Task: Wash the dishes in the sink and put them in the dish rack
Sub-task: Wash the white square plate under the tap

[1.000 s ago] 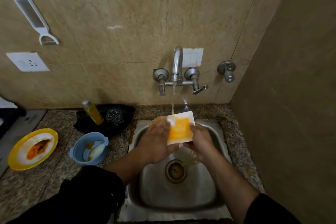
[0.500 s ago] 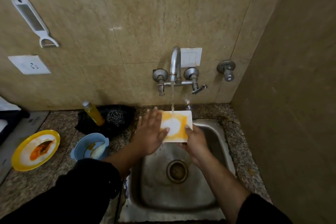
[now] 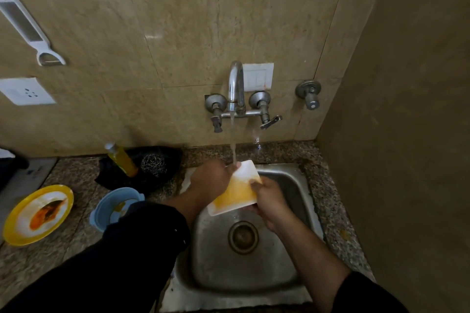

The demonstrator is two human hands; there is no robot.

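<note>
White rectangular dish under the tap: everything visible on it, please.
The white rectangular dish is a shallow tray with rounded corners and a low rim, plastic-looking. Yellow-orange residue coats most of its inner face; the far corner is white. It is tilted, far end raised, above the sink. The water stream from the tap lands at its far corner. The left hand grips its far left edge; the right hand holds the right edge, thumb on the inner face.
</note>
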